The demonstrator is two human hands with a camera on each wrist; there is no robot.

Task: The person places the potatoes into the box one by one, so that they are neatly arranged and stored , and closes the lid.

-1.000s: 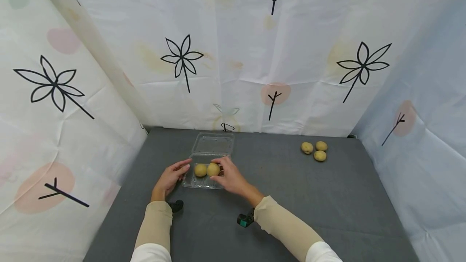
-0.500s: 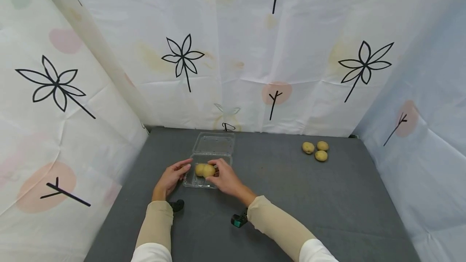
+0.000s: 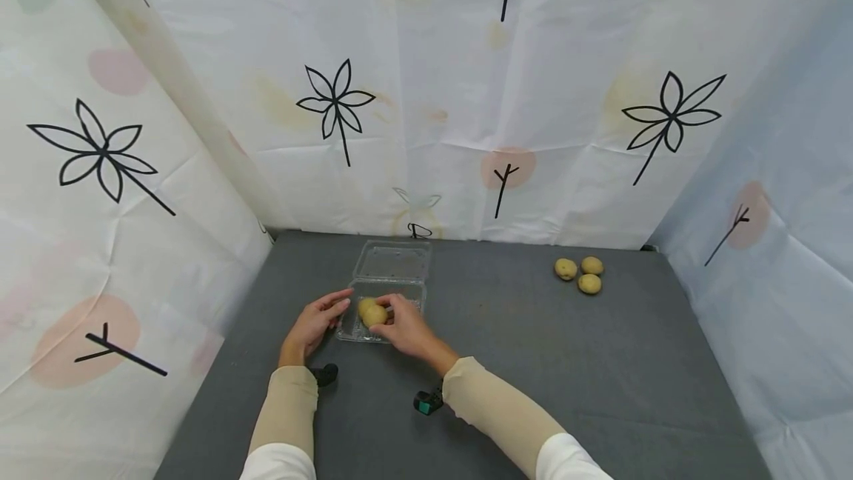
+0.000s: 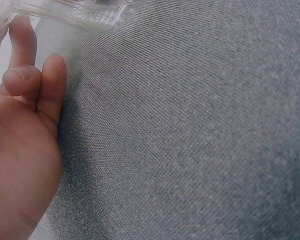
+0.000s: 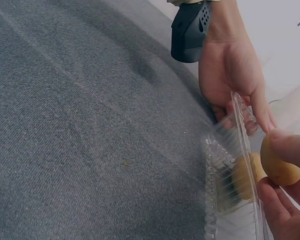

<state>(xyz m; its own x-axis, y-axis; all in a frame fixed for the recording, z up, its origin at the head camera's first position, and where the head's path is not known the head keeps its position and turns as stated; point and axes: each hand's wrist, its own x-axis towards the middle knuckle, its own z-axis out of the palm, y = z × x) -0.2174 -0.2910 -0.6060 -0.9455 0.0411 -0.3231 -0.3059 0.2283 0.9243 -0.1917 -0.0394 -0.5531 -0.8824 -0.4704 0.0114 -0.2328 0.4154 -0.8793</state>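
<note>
A potato (image 3: 376, 317) sits between the thumb and fingertips of the right hand (image 3: 408, 328), which is clamped on it. This potato is just left of that hand, above the base of a clear plastic container (image 3: 393, 261). A second potato (image 5: 244, 180) lies inside the base, beyond the held one from the right hand; the two overlap in the head view, and whether they touch cannot be told.

The container stands between the two hands with its lid folded back, flat, on the side farther from them. To its left, the left hand (image 3: 315, 324) has its thumb and forefinger apart and its fingers loosely bent, some touching the container's edge.

Well to the right of the right hand and farther off, three more potatoes (image 3: 589, 284) lie grouped close together on the grey counter (image 3: 566, 376). Behind both hands, towards the person, a dark device (image 3: 426, 401) shows at the right wrist and another (image 3: 326, 375) at the left, beside beige sleeves (image 3: 500, 398). Beyond the counter, far ahead of the hands, hangs pale cloth (image 3: 426, 58) printed with black plant outlines.
</note>
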